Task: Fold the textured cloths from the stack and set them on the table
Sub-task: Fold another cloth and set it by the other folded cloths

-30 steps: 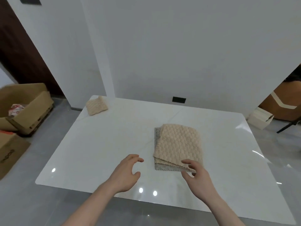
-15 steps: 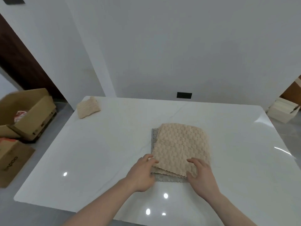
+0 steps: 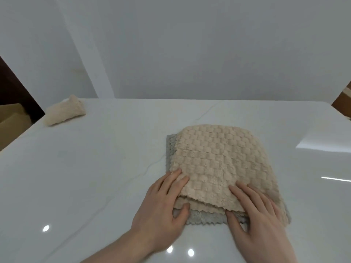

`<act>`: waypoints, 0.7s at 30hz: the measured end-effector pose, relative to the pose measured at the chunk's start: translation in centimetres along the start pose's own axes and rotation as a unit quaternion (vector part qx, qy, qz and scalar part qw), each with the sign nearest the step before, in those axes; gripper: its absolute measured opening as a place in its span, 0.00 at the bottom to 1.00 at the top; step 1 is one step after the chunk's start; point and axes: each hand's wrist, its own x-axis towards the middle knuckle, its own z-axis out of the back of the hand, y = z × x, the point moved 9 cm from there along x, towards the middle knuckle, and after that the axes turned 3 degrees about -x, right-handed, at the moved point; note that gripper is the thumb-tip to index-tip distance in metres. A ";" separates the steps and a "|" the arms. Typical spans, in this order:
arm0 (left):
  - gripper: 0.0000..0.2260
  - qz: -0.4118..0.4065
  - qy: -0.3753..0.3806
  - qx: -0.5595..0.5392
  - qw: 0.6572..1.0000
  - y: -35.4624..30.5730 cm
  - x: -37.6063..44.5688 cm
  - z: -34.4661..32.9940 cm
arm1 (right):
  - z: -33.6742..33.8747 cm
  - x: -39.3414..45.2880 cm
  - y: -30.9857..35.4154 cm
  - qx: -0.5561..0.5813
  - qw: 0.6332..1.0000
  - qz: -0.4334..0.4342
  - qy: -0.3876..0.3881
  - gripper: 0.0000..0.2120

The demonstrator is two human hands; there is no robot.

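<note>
A stack of textured cloths [image 3: 218,164] lies on the white table [image 3: 85,177], right of centre. Beige cloths are on top and a grey cloth [image 3: 205,218] is at the bottom. My left hand [image 3: 163,207] is at the stack's near left corner, fingers on the top beige cloth and thumb tucked at its edge, pinching it. My right hand [image 3: 256,215] is at the near right corner, fingers on top and thumb under the beige edge, also pinching. A folded beige cloth [image 3: 64,111] sits at the table's far left corner.
A white wall rises right behind the table's far edge. A cardboard box [image 3: 11,118] stands on the floor beyond the table's left edge. Something brown shows past the far right corner [image 3: 341,99].
Both hands reached forward from in front of the stack onto its near edge and took hold of the top beige cloth. The view has come closer to the stack.
</note>
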 end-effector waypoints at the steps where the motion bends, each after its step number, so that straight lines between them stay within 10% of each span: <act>1: 0.28 -0.005 -0.005 0.004 1.000 -0.1 -0.2 -0.1 | 0.0 0.0 -0.1 -0.005 1.000 0.001 -0.005 0.28; 21: 0.18 0.028 -0.111 -0.029 0.993 -0.1 -1.7 2.3 | 2.2 -2.1 1.0 0.024 1.000 -0.014 -0.015 0.21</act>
